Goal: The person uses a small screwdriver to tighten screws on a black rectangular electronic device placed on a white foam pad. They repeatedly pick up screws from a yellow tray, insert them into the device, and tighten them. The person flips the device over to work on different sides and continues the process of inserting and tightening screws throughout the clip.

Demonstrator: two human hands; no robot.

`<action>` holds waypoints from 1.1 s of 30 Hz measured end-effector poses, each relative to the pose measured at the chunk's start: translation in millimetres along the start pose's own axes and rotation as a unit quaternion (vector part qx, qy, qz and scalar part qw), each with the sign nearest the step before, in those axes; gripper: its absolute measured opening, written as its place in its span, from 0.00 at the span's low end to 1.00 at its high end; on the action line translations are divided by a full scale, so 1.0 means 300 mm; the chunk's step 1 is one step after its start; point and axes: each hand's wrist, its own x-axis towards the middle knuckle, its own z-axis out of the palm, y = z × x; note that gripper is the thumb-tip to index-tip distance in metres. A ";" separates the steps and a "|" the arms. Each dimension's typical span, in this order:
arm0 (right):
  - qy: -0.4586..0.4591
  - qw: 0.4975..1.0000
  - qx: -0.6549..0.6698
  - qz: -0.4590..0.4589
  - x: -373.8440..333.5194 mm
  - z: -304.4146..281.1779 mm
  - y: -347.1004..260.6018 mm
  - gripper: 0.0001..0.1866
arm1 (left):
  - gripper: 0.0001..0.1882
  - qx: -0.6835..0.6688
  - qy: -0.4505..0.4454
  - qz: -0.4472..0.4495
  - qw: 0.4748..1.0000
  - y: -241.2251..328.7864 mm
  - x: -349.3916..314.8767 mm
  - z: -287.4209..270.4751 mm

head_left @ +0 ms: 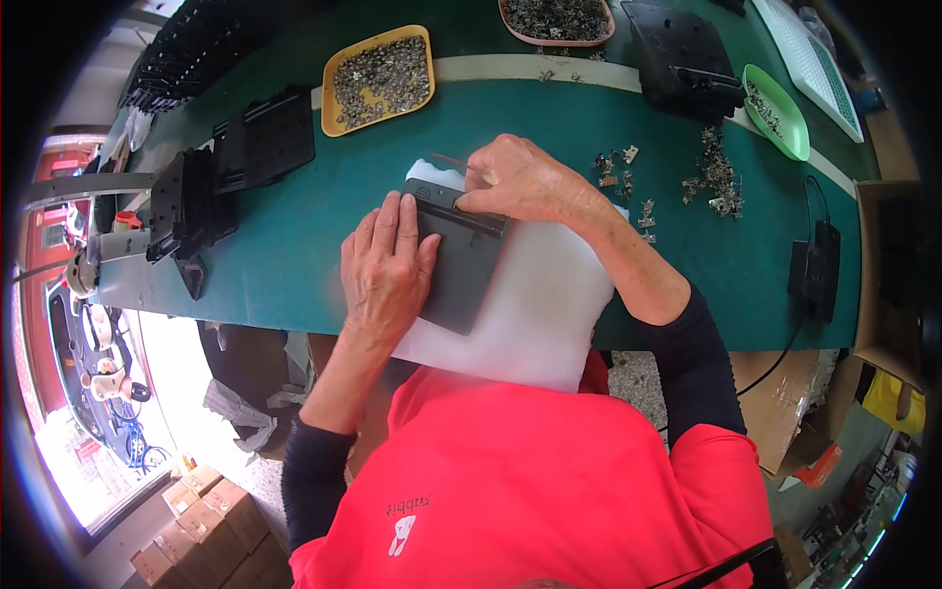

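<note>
— At the left end of the green bench [294, 265] stand black moulded plates [260, 147], stacked and leaning within arm's reach. Why is the left hand [385, 270] spread flat like that?

— It looks like a clamp. The palm and straight fingers press down on the dark grey flat panel [461, 260], which lies on a white foam sheet [535, 304] at the bench's near edge. The hand grips nothing; it only pins the panel (the foam probably spares its surface).

— And the right hand [525, 182]?

— Curled at the panel's top edge, fingers closed around a thin stick-like tool [453, 160]. I can't tell what its tip touches.

— What about the trays?

— A yellow tray [378, 79] of small metal parts sits beyond the hands, a pink one [556, 22] further back and a green one [777, 110] to the right, with loose metal clips [716, 177] scattered close to the right wrist, handy for picking.
</note>
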 end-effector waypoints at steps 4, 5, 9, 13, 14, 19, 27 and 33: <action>-0.004 1.000 0.011 0.005 -0.004 -0.003 0.000 0.18 | 0.21 -0.133 0.038 -0.049 0.989 -0.016 -0.017 0.026; -0.006 1.000 0.011 0.010 -0.006 -0.003 0.002 0.18 | 0.19 -0.154 0.063 -0.064 0.984 -0.013 -0.032 0.047; 0.000 1.000 0.011 0.021 0.001 0.000 -0.002 0.17 | 0.12 -0.225 0.084 -0.154 0.958 -0.001 0.012 0.033; -0.004 1.000 0.005 0.023 -0.003 -0.012 -0.009 0.17 | 0.10 -0.074 0.028 -0.072 0.994 0.002 0.072 -0.010; -0.003 1.000 0.004 0.014 -0.005 -0.009 -0.008 0.16 | 0.11 -0.022 0.023 -0.038 0.999 0.012 0.056 -0.006; 0.003 1.000 0.008 -0.002 0.002 0.005 0.004 0.17 | 0.16 -0.076 0.056 -0.034 0.995 0.028 0.015 0.020; -0.002 1.000 -0.006 0.015 -0.009 -0.005 -0.004 0.16 | 0.14 -0.096 0.088 -0.075 0.989 0.051 0.037 0.013; 0.001 1.000 -0.004 -0.004 -0.013 -0.001 0.010 0.15 | 0.08 -0.184 0.098 -0.090 0.974 0.087 0.067 0.036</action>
